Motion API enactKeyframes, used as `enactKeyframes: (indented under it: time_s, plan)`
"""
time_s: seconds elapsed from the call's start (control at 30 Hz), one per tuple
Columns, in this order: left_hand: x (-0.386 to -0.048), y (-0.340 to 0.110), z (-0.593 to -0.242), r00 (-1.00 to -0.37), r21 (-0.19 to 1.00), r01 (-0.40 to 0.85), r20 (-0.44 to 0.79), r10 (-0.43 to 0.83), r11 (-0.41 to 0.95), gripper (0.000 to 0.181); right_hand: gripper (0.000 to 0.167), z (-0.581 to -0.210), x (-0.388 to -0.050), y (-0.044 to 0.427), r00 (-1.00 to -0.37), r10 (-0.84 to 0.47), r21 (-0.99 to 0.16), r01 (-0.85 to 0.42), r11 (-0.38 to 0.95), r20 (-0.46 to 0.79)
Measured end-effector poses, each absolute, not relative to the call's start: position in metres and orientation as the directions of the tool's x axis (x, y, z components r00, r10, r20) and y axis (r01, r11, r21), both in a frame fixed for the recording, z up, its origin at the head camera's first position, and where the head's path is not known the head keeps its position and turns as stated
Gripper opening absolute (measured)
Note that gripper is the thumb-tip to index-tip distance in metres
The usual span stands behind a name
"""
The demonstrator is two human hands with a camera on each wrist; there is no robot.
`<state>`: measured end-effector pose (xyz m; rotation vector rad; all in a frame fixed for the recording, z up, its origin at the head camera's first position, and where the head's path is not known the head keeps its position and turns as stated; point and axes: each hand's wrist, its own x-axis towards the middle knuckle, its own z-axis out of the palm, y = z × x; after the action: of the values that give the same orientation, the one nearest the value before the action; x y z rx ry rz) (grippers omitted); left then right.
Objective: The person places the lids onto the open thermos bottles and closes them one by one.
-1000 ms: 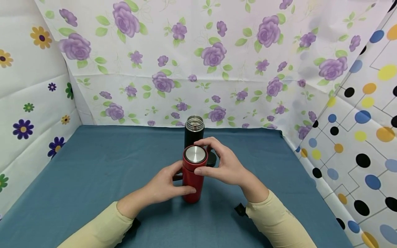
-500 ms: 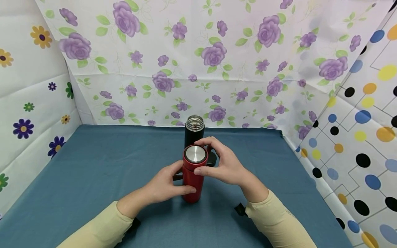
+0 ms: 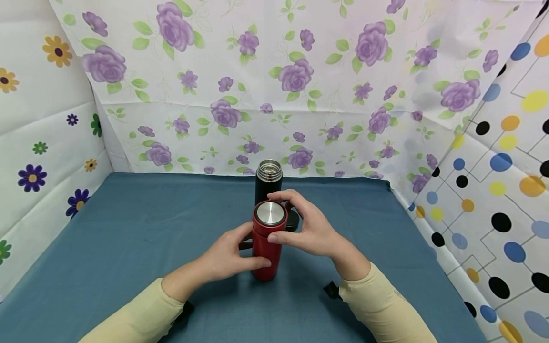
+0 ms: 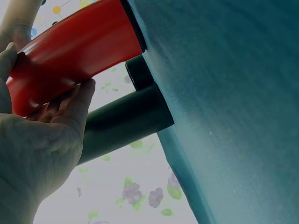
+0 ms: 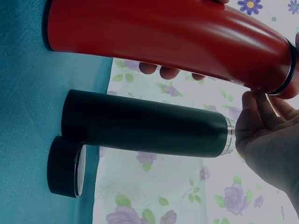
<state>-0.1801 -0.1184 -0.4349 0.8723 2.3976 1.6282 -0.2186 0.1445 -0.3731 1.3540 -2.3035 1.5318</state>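
Head view, red flask, half-hidden black flask

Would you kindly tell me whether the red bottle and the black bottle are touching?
Apart. The right wrist view shows a clear gap, with blue cloth and floral cloth visible between the red bottle and the black bottle.
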Motion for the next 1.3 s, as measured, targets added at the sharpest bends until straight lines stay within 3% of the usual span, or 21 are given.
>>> enactKeyframes:
  time_s: [0.3, 0.43, 1.3]
  plan:
    - [-0.1788, -0.1179, -0.4330, -0.832, 0.888, 0.382, 0.209, 0.514, 0.257, 0.070, 0.070, -0.3743, -0.2215, 0.1448, -0.507, -0.696, -0.691, -0.722, 0.020, 0.509]
    - [-0.1786, -0.1181, -0.4328, -0.833, 0.889, 0.379, 0.206, 0.514, 0.258, 0.070, 0.069, -0.3736, -0.2214, 0.1450, -0.495, -0.703, -0.698, -0.716, -0.003, 0.511]
    - [-0.1779, -0.1182, -0.4335, -0.833, 0.889, 0.379, 0.206, 0.513, 0.258, 0.070, 0.063, -0.3707, -0.2179, 0.1459, -0.584, -0.664, -0.717, -0.689, 0.101, 0.467]
